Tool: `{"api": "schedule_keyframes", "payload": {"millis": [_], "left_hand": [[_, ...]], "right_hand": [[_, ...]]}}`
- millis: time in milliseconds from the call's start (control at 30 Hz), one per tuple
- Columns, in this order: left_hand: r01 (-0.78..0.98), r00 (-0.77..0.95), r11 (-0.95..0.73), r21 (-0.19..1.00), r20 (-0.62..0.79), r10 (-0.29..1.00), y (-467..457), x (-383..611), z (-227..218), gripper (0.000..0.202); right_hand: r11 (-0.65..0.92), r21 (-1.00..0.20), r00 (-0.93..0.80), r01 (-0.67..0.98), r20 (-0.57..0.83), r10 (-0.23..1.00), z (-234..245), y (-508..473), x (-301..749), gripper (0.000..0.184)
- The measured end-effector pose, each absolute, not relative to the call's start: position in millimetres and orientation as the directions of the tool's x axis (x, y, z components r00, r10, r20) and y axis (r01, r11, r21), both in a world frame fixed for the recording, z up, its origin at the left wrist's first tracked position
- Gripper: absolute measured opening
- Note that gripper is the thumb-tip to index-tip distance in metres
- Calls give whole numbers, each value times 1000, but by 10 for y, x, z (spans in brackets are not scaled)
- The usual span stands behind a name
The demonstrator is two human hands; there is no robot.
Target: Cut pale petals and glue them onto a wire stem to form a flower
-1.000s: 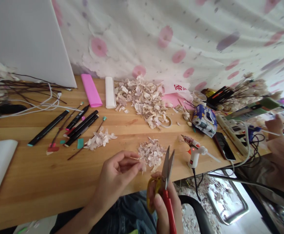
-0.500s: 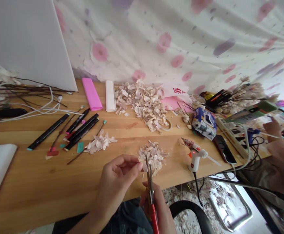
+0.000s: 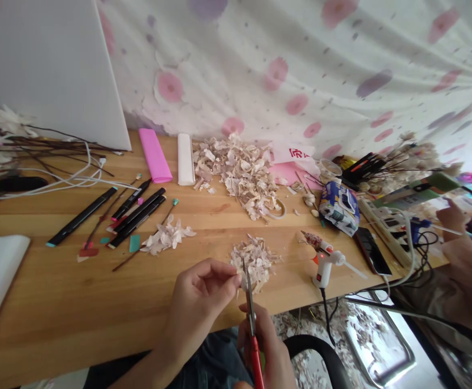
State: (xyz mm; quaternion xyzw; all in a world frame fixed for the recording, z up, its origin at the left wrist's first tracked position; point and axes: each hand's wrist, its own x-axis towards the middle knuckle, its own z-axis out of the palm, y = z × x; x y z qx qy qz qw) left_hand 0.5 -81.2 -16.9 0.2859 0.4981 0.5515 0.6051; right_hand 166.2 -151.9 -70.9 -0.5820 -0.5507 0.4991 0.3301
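Observation:
My left hand [image 3: 203, 296] pinches a small pale petal-like piece [image 3: 240, 276] between thumb and fingertips, mostly hidden by them. My right hand [image 3: 271, 340] is wrapped round the red handle of a pair of scissors [image 3: 251, 313]. The blades lie together and point away from me, their tips right beside the pinched piece. Just beyond the fingertips lies a small heap of cut pale petals [image 3: 260, 256] on the wooden table [image 3: 138, 308]. To its left, a bunch of whitish petals [image 3: 168, 237] rests by a thin brown stem.
A large petal pile [image 3: 241, 175] is at the back. Black markers [image 3: 82, 216] lie left, near pink [image 3: 154, 155] and white [image 3: 186, 159] folded paper. A lit glue gun [image 3: 323, 259], phone [image 3: 372, 251] and blue packet [image 3: 339, 207] stand right, near another person's hand [image 3: 458, 227].
The scissor blades, slightly apart before, have come together beside the pinched piece. Both hands have shifted very slightly to the right in the view.

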Motion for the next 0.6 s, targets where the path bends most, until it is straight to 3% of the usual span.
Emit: {"api": "schedule_keyframes", "payload": {"millis": [200,400,600], "left_hand": [[-381,-109,238,893,-299,948,-799,-11,-147,9],[-371,-87,248,895,-299,950,-796,-18,-186,10],[-394,-70,276,877,-328,942,-791,-24,-227,13]], "right_hand": [[-215,-916,-134,338,-273,953,-669,-1492,1660,100],[-218,-933,34,285,-217,976,-619,-1496,1514,95],[-230,-946,48,230,-225,973,-573,-1490,1450,90]]}}
